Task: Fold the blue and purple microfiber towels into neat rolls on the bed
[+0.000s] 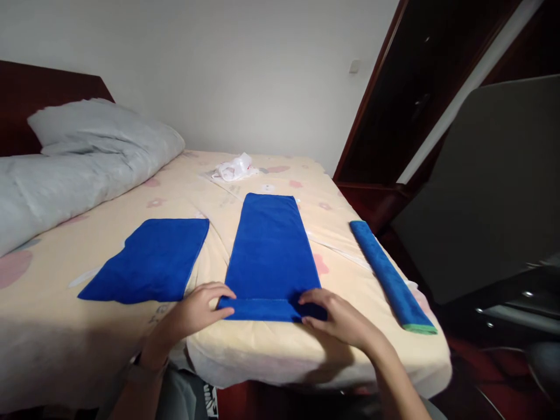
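Note:
A long blue cloth (272, 251) lies flat on the bed in front of me, its near edge folded over into a narrow strip. At the left end of this strip my left hand (203, 309) has its thumb and fingers closed around the folded corner. My right hand (335, 315) grips the strip's other end in the same way, casting a shadow over the corner. To the left is a second blue cloth (153, 259), spread flat with an uneven outline. On the right lies a rolled or narrowly folded blue cloth (389, 274) with a green edge at its near end.
The bed (245, 350) has a patterned cream sheet, and its front edge is close to me. A grey quilt (105, 140) is heaped at the left. Near the wall sits a crumpled white plastic bag (236, 168). A dark grey panel (494, 175) stands right of the bed.

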Action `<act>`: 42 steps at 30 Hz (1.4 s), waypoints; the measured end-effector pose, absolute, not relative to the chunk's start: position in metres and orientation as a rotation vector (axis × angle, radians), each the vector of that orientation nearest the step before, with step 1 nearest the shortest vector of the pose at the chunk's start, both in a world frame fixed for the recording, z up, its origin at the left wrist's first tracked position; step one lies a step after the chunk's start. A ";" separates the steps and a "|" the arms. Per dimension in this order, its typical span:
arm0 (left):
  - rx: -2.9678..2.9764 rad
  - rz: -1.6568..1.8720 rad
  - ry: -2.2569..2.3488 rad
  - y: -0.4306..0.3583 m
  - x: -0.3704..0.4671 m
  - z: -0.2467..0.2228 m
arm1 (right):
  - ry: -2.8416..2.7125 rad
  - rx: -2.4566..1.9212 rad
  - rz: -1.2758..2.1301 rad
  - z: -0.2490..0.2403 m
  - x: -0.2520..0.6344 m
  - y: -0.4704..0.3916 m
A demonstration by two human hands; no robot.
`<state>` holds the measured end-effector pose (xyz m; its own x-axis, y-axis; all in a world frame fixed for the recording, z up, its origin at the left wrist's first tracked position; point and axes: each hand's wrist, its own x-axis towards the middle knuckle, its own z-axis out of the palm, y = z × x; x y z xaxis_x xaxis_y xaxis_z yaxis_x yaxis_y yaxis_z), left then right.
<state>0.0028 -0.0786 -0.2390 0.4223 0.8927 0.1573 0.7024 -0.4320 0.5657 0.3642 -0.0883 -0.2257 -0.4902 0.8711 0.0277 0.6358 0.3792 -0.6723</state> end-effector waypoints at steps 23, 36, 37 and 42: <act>1.746 1.100 1.715 -0.043 0.008 -0.311 | -1.521 -1.787 0.828 -0.303 0.386 -0.047; 1.942 1.203 1.797 -0.050 0.014 -0.303 | -1.791 -1.598 0.837 -0.286 0.396 -0.061; 1.977 1.164 1.808 -0.051 0.012 -0.303 | -1.797 -1.591 0.840 -0.285 0.397 -0.062; 2.020 0.992 1.790 -0.054 0.003 -0.306 | -1.838 -1.606 0.890 -0.282 0.399 -0.065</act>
